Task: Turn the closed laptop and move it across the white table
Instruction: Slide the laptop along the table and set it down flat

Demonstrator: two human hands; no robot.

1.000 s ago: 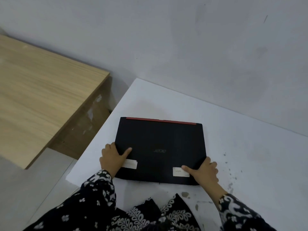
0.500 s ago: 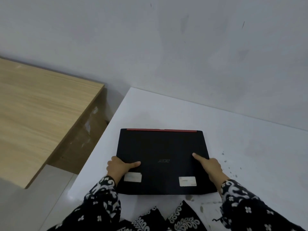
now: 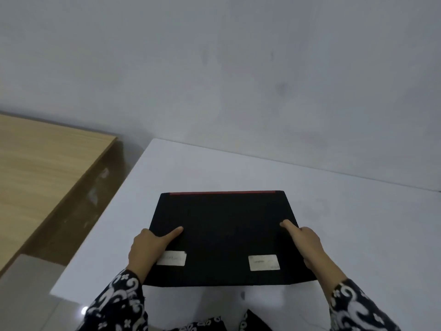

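The closed black laptop (image 3: 226, 237) lies flat on the white table (image 3: 358, 223), its red strip along the far edge and two white stickers near the front. My left hand (image 3: 149, 249) grips the laptop's left edge, thumb lying on the lid. My right hand (image 3: 307, 244) grips the right edge, thumb on the lid as well. The fingers of both hands are hidden below the sides.
A grey wall rises behind the table. A light wooden table (image 3: 43, 177) stands to the left, across a narrow gap with brown floor (image 3: 78, 225). The white table's left edge runs close to my left hand. Patterned dark sleeves fill the bottom.
My hands have shifted from the laptop's front corners up to its left and right sides. The laptop now sits squarer to me; the camera has tilted too.
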